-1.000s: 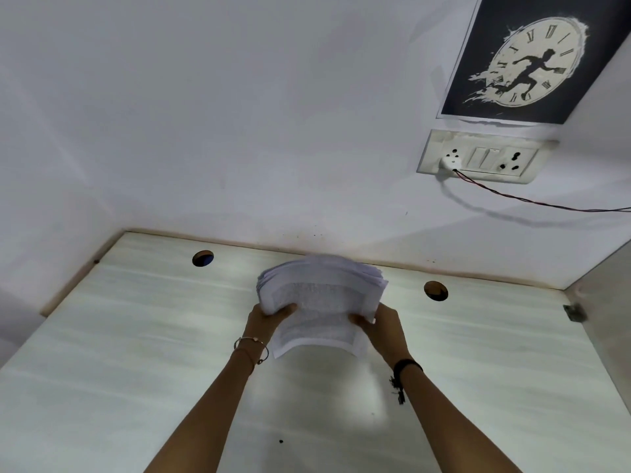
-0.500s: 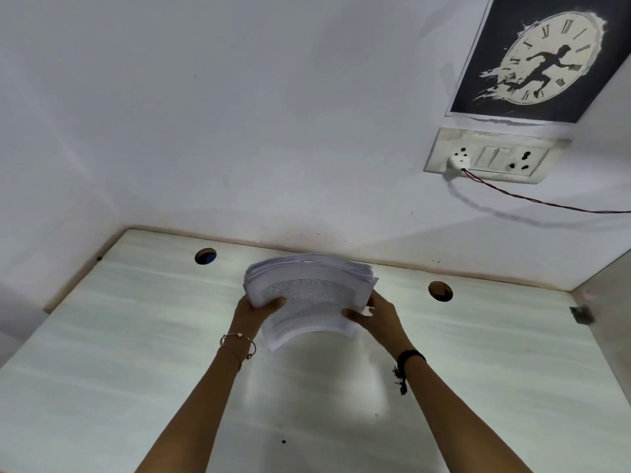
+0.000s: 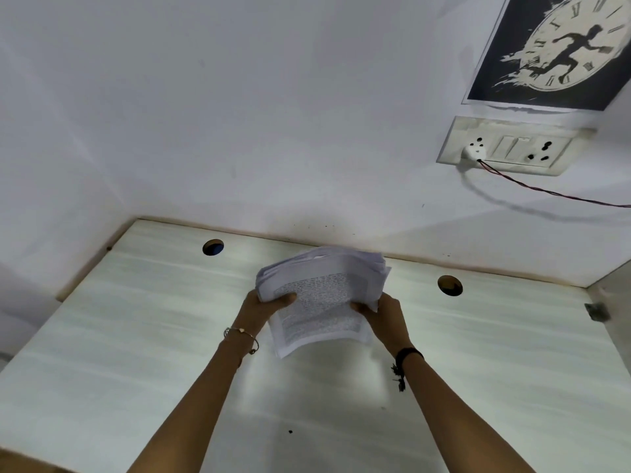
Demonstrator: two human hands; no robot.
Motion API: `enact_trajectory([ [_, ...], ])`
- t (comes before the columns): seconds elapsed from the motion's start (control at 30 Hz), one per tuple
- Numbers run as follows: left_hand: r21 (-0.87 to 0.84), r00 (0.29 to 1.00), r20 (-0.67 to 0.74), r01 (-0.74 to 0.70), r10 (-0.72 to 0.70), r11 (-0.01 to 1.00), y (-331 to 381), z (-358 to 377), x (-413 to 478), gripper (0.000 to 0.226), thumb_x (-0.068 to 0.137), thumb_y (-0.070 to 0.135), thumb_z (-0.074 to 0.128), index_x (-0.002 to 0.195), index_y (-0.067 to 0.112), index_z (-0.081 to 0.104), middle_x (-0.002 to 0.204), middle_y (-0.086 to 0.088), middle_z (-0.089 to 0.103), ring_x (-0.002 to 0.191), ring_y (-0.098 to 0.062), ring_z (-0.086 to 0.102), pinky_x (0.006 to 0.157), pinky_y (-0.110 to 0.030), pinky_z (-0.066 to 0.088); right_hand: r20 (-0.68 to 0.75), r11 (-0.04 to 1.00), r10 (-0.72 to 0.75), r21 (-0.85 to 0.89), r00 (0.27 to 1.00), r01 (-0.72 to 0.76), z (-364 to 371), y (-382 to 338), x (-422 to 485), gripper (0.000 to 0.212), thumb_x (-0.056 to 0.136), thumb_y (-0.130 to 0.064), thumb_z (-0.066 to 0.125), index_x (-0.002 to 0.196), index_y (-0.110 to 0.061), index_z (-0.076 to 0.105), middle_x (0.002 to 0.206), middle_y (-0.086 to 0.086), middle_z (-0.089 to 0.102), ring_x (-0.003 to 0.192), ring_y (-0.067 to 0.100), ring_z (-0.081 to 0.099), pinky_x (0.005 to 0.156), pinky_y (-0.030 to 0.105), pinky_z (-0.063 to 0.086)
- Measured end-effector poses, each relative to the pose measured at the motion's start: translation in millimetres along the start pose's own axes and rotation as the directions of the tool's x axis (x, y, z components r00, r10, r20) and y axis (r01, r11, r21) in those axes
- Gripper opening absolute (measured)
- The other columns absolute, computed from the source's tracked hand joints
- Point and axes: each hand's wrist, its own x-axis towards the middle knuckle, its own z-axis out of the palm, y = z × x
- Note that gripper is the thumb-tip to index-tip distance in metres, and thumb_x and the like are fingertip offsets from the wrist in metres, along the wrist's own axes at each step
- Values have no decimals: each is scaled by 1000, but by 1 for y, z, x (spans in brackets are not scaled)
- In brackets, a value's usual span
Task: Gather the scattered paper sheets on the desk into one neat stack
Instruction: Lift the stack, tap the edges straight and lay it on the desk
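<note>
1. The stack of paper (image 3: 321,295) is in the air above the middle of the worktop (image 3: 136,336), near the back edge and between the two cable holes (image 3: 212,247). It is not resting on the surface.
2. The left hand (image 3: 263,310) grips the stack's left side, thumb laid across the printed top sheet, with the other fingers hidden underneath.
3. The right hand (image 3: 386,319) grips the right side the same way, thumb on top and the rest hidden below.
4. The stack is thick but not square. The far edge is fanned, with sheets stepping past one another, and the near edge droops towards the person in a bow.
5. No loose sheets show on the worktop, so the gathering looks done and squaring the edges looks like what is left.
6. Risk: the thumbs pinch only the sides, so the unsupported near edge could sag further and lower sheets could slide out, since smooth paper slips easily.
7. Risk: if either hand relaxes to change its hold while the stack is in the air, the fanned sheets could spill and scatter again.
8. Risk: tapping the stack down while it is bowed could crumple or fold the corners that stick out.
9. Risk: setting it down as it is would leave an untidy pile, because the stepped far edge would stay uneven.
10. Risk: a drop near the back edge could send sheets against the wall (image 3: 239,131) or over a cable hole.
</note>
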Motion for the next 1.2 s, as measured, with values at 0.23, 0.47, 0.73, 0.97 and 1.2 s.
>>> enact_trajectory([
  [0.23, 223, 877, 472, -21, -89, 975, 73, -43, 16, 78, 45, 51, 83, 112, 15, 65, 105, -8, 71, 97, -22, 67, 81, -31, 54, 4, 949, -252, -198, 968, 247, -22, -37, 16, 15, 83, -13, 69, 72, -14, 59, 67, 4, 62, 61, 19, 54, 49, 16, 33],
  [0.47, 332, 995, 64, -93, 76, 938, 48, -11, 17, 41, 75, 36, 73, 100, 3, 65, 95, -18, 68, 84, -28, 60, 64, -24, 45, 98, 825, -472, -301, 876, 478, -39, -91, 34, 18, 75, -31, 78, 79, -19, 65, 66, -9, 63, 57, 1, 54, 54, 15, 36],
  [0.73, 115, 995, 55, -86, 80, 990, 47, -35, -4, 59, 44, 57, 69, 92, 22, 66, 93, -3, 71, 87, -20, 65, 76, -31, 52, 189, 970, -88, 238, 978, 41, -111, -44, 31, 56, 63, -62, 75, 106, -26, 68, 100, -3, 73, 96, 17, 68, 87, 39, 51],
  [0.97, -68, 977, -211, -21, 6, 997, 23, 3, -3, 19, 81, 22, 70, 91, 9, 61, 82, -8, 65, 78, -28, 61, 69, -30, 51, -52, 914, 53, 405, 997, -28, -44, -27, -2, 11, 82, -15, 72, 88, -11, 65, 88, 3, 70, 74, 11, 68, 61, 21, 52],
  [1.2, -104, 946, -321, -78, 41, 992, 9, 16, 1, 26, 79, 23, 72, 99, 13, 58, 85, -3, 61, 80, -22, 56, 66, -23, 46, -199, 848, 11, 522, 980, 96, -7, -20, -11, 17, 86, -13, 68, 101, -20, 65, 97, -3, 68, 88, 11, 63, 75, 22, 54],
])
